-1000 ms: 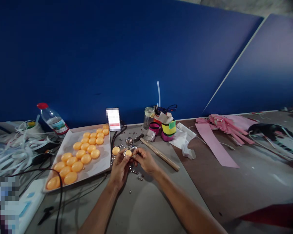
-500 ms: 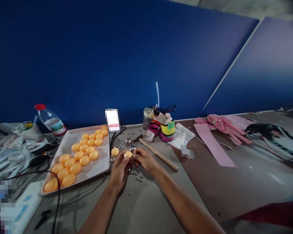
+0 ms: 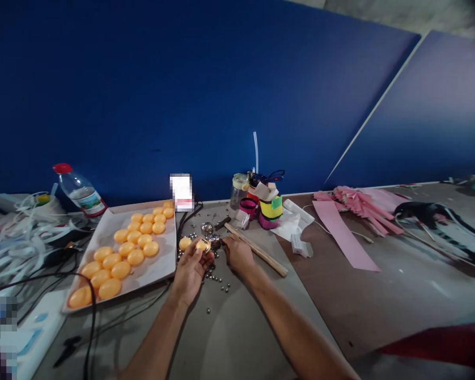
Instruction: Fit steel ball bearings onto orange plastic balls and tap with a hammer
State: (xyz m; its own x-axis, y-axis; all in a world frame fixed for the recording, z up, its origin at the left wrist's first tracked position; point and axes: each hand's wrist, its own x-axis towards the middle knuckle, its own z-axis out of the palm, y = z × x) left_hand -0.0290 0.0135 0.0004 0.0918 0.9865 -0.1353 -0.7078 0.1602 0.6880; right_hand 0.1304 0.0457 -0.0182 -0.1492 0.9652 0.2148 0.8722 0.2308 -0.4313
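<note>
My left hand (image 3: 190, 274) is closed around an orange ball (image 3: 203, 246), which looks like a table tennis ball with shiny silver pieces against its right side. A second orange ball (image 3: 185, 243) lies just behind my left fingers. My right hand (image 3: 237, 256) is a little apart, fingers pinched together beside a shiny silver cluster (image 3: 215, 241); whatever is between those fingers is too small to make out. Another silver cluster (image 3: 206, 228) sits behind. Small steel balls (image 3: 222, 287) are scattered around both hands. A hammer with a wooden handle (image 3: 261, 250) lies just right of my right hand.
A shallow white tray (image 3: 158, 266) with rows of orange balls stands left. Behind are a lidded jar (image 3: 239, 191) and a yellow-and-pink pouch (image 3: 270, 211). Pink strips (image 3: 344, 232) lie right. A red-capped bottle (image 3: 83, 194), tangled white straps (image 3: 8, 253) and black cables occupy the left.
My right hand has moved off the ball, slightly right and up toward the silver cluster. My left hand, still holding the ball, has shifted a little left.
</note>
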